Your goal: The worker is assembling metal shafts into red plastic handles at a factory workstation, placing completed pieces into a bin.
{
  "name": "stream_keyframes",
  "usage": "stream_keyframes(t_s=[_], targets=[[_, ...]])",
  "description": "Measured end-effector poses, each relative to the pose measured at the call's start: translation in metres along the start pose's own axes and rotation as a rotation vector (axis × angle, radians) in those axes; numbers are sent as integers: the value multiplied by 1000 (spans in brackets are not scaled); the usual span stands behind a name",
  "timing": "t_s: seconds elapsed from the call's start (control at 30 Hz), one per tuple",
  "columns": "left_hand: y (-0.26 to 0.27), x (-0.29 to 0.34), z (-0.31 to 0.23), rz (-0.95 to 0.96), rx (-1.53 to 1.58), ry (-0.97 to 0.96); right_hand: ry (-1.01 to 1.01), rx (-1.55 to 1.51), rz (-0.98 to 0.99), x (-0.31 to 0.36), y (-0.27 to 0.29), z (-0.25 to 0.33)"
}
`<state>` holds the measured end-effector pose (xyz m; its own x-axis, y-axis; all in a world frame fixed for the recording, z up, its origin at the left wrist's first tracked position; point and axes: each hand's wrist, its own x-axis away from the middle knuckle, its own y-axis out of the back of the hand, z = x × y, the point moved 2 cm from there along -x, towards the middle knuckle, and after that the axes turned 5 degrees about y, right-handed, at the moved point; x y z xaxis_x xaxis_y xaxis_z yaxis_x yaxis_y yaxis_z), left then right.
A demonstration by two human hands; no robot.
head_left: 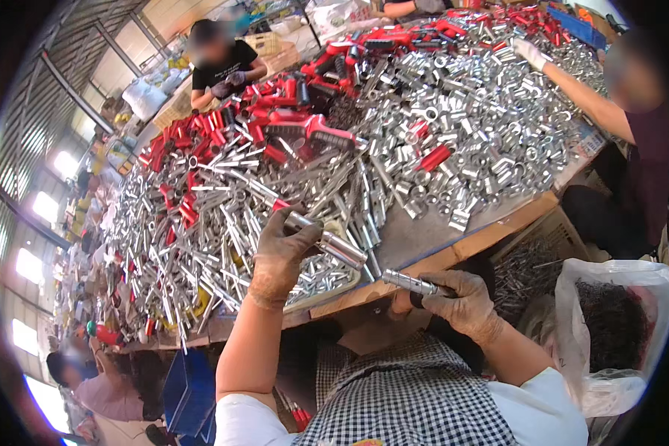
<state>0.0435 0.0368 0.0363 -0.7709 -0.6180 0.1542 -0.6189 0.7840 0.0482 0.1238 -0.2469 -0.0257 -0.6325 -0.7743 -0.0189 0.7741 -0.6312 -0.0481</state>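
My left hand (286, 249), in a worn glove, is closed around a long, shiny chrome socket (343, 250) that points down to the right over the table's near edge. To its right, my gloved right hand (464, 303) grips a thinner chrome socket-like piece (409, 282), its end pointing left; the fingers hide the rest. The two pieces are apart. Just past my left hand lies a heap of metal rods and shafts (201, 245). A tray of small metal parts (320, 279) sits under my left hand at the edge.
A big pile of chrome sockets (461, 111) covers the right of the table (424, 230); red-handled tools (312, 130) lie behind. A crate of metal pieces (531, 267) and a plastic-lined bin (572, 327) stand at right. Co-workers sit across, at right and lower left. A blue bin (189, 390) is below.
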Motion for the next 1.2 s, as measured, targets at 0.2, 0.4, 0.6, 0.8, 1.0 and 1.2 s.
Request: stream_keyframes(t_s=[0.2, 0.4, 0.6, 0.8, 1.0, 1.2], targets=[[24, 58, 43, 8, 152, 20, 206, 210, 83, -13, -25, -27], [40, 93, 48, 126, 76, 265, 344, 387, 222, -18, -41, -5], [26, 111, 55, 270, -331, 128, 395, 520, 366, -15, -77, -1], [17, 109, 68, 225, -178, -236, 315, 502, 479, -20, -89, -15], [29, 29, 49, 42, -955, -399, 238, 650, 297, -25, -69, -14], [12, -8, 62, 173, -1639, -167, 276, 661, 208, -20, -55, -13]])
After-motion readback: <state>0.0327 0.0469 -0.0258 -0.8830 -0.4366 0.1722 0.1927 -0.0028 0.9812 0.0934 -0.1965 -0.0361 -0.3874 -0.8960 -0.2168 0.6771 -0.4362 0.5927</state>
